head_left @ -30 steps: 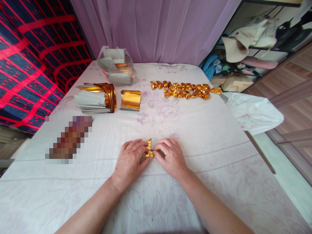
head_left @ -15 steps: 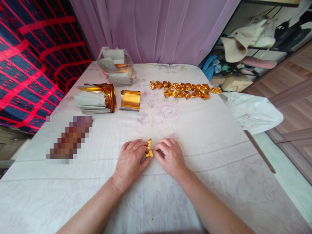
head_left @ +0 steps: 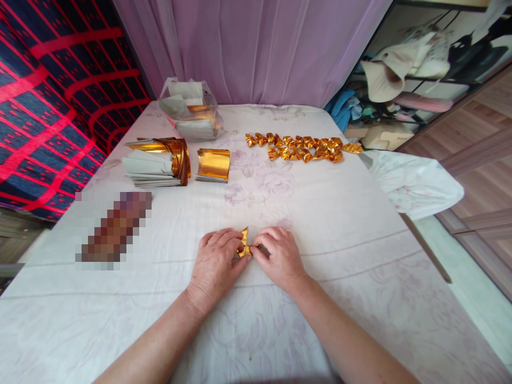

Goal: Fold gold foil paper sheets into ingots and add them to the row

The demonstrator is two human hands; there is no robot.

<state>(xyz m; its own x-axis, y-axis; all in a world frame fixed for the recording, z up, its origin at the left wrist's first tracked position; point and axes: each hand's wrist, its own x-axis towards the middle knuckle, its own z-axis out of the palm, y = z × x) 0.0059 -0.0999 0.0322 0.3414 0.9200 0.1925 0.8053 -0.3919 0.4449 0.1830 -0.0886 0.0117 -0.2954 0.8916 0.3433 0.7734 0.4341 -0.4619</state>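
Between my hands, on the flowered tablecloth (head_left: 248, 320), lies a small piece of gold foil paper (head_left: 244, 234), partly folded, with some of it under the fingers. My left hand (head_left: 218, 256) presses on its left side, thumb and fingers closed on the paper. At its right edge my right hand (head_left: 279, 256) pinches a fold between thumb and forefinger. Farther back, folded gold paper pieces (head_left: 306, 148) stand in two rows. A small stack of gold paper sheets (head_left: 214, 164) sits left of them, beside a bigger stack of sheets (head_left: 154, 168).
A clear plastic bag (head_left: 192, 112) of paper sheets stands at the back left. A blurred-out dark object (head_left: 116, 229) lies on the left. A white plastic bag (head_left: 420, 184) hangs at the right edge. Shelves with a hat (head_left: 384, 77) stand beyond, with a purple curtain (head_left: 256, 48) behind.
The gold flap between my hands has turned down a little, and less of it shows beside my right fingertips. Both hands have stayed almost in place.
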